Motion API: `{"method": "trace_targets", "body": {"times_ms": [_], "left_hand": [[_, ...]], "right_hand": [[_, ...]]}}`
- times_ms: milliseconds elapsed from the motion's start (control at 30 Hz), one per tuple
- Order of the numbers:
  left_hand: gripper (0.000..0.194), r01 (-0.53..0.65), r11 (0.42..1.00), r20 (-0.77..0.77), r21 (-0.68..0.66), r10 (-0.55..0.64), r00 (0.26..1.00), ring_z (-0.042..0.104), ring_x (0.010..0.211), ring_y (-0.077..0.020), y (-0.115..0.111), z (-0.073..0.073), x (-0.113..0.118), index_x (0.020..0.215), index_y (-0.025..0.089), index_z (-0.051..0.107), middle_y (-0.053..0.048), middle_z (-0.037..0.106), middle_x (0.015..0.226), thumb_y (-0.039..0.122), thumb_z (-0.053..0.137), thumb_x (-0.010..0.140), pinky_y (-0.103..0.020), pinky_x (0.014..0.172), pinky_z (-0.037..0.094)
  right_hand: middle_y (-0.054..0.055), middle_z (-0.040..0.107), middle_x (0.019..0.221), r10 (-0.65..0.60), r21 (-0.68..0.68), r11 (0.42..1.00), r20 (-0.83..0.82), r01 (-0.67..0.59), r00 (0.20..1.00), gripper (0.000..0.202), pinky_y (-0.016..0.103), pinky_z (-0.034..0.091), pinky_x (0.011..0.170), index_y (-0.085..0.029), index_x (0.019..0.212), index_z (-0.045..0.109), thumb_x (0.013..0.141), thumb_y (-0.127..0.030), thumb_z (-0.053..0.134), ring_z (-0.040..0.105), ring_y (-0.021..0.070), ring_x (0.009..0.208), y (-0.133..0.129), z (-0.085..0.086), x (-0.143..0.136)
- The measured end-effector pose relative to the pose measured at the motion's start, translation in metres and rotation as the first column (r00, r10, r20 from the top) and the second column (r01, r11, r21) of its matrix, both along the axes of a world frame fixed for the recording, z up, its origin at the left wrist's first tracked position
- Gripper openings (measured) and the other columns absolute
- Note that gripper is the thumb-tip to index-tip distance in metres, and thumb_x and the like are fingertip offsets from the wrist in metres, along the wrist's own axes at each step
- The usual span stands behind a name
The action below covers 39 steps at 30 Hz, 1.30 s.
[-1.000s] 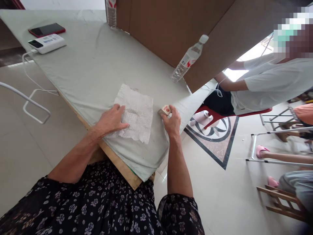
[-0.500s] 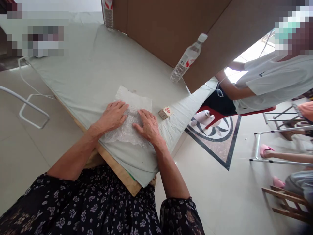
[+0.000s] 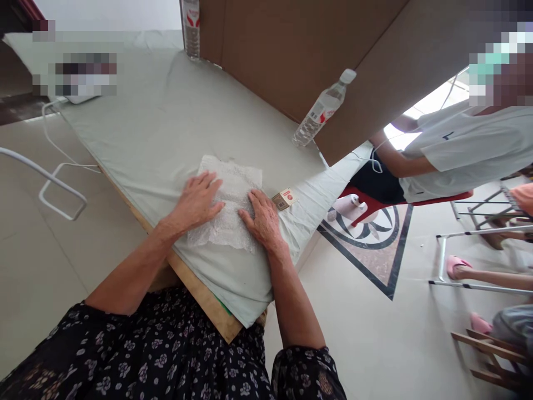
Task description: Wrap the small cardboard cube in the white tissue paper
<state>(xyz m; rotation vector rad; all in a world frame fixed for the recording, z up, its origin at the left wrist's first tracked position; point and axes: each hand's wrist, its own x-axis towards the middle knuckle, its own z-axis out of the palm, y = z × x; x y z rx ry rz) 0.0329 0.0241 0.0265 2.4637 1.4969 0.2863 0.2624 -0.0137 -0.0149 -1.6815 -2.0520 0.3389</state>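
Observation:
A sheet of bubble wrap (image 3: 227,222), whitish and see-through, lies on the cloth-covered table near its front corner. My left hand (image 3: 197,201) rests on its left part, palm down with the fingers apart. On its right edge lies my right hand (image 3: 263,218), flat, with thumb and fingers spread. Just beyond the right fingertips sits a small tan-and-white box (image 3: 283,199) with a red mark. Neither hand grips anything.
A plastic bottle (image 3: 325,108) stands against a large brown cardboard panel (image 3: 283,50), another bottle (image 3: 192,33) at its far end. A person in a white shirt (image 3: 466,144) sits to the right. The pale green tablecloth (image 3: 137,128) covers a wooden board (image 3: 200,294).
My hands have moved slightly apart, the right one shifting to the right edge of the bubble wrap. The sheet looks flatter and smoother. The whole view has shifted a little.

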Motion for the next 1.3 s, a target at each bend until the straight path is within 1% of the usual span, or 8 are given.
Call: {"method": "trace_targets", "body": {"times_ms": [67,300,500,667,800,900,1133,1300], "left_hand": [[0.064,0.08,0.996,-0.03,-0.048,-0.082,0.996,0.031,0.159,-0.0373,0.002,0.0,-0.001,0.153,0.014,0.048,-0.02,0.042,0.166,0.043,0.054,0.097,-0.054,0.128,0.024],[0.077,-0.057,0.993,-0.124,-0.104,0.044,0.991,0.023,0.161,-0.041,0.003,-0.006,-0.036,0.156,0.013,0.046,-0.021,0.032,0.172,0.057,0.058,0.093,-0.061,0.129,0.018],[0.067,0.055,0.998,-0.007,0.019,-0.055,0.998,0.024,0.162,-0.0382,-0.018,-0.003,-0.022,0.152,0.019,0.054,-0.016,0.038,0.17,0.049,0.061,0.093,-0.058,0.131,0.014],[0.075,0.097,0.993,0.015,-0.069,-0.096,0.995,0.03,0.159,-0.0359,-0.019,-0.021,-0.023,0.156,0.02,0.048,-0.014,0.042,0.168,0.056,0.06,0.091,-0.056,0.131,0.016],[0.082,0.076,0.995,0.033,-0.058,-0.075,0.997,0.029,0.16,-0.0355,-0.018,-0.027,-0.028,0.16,0.017,0.042,-0.015,0.041,0.169,0.057,0.06,0.09,-0.054,0.132,0.014],[0.084,0.078,0.995,0.029,-0.063,-0.076,0.997,0.029,0.16,-0.0351,-0.018,-0.025,-0.027,0.16,0.015,0.041,-0.016,0.041,0.169,0.057,0.06,0.089,-0.054,0.132,0.013],[0.086,0.073,0.995,0.066,-0.07,-0.068,0.995,0.029,0.16,-0.0353,-0.019,-0.025,-0.026,0.16,0.017,0.039,-0.016,0.041,0.169,0.056,0.062,0.087,-0.054,0.132,0.013],[0.088,0.081,0.995,0.09,-0.064,-0.075,0.993,0.028,0.16,-0.0354,-0.019,-0.026,-0.025,0.161,0.017,0.037,-0.016,0.041,0.168,0.055,0.063,0.087,-0.054,0.132,0.011]], "right_hand": [[0.017,0.054,0.159,0.003,0.003,1.0,-0.003,-0.003,1.0,0.054,0.057,0.033,0.127,-0.017,0.146,0.059,0.101,-0.046,0.06,0.045,0.0332,0.152,0.0,-0.001,0.001],[0.014,0.055,0.158,0.025,0.001,1.0,-0.039,-0.025,0.999,0.048,0.053,0.032,0.129,-0.019,0.145,0.06,0.103,-0.041,0.055,0.047,0.0297,0.151,0.001,-0.003,0.007],[0.016,0.065,0.147,0.022,0.086,0.996,-0.065,-0.017,0.998,0.039,0.053,0.04,0.122,-0.018,0.132,0.068,0.1,-0.035,0.055,0.056,0.0307,0.142,-0.001,0.0,0.004],[0.014,0.065,0.142,-0.3,0.359,0.875,-0.12,0.323,0.946,0.034,0.06,0.04,0.116,-0.025,0.127,0.067,0.098,-0.036,0.053,0.058,0.0334,0.136,-0.008,0.006,0.017],[0.021,0.059,0.146,-0.497,0.288,0.81,-0.126,0.511,0.858,0.058,0.063,0.043,0.111,-0.018,0.141,0.055,0.087,-0.037,0.06,0.053,0.0386,0.136,0.001,0.003,0.041],[0.019,0.063,0.138,-0.478,0.246,0.834,-0.128,0.494,0.869,0.048,0.059,0.044,0.11,-0.019,0.134,0.059,0.087,-0.03,0.054,0.055,0.0354,0.132,0.011,0.002,0.055],[0.021,0.065,0.137,-0.458,0.084,0.879,-0.129,0.47,0.88,0.064,0.059,0.049,0.106,-0.014,0.14,0.056,0.078,-0.03,0.067,0.061,0.0362,0.125,0.013,0.003,0.064],[0.013,0.068,0.138,-0.175,0.087,0.97,-0.406,0.228,0.897,0.065,0.044,0.057,0.099,-0.022,0.145,0.056,0.082,-0.033,0.071,0.067,0.0266,0.117,0.005,0.024,0.035]]}}
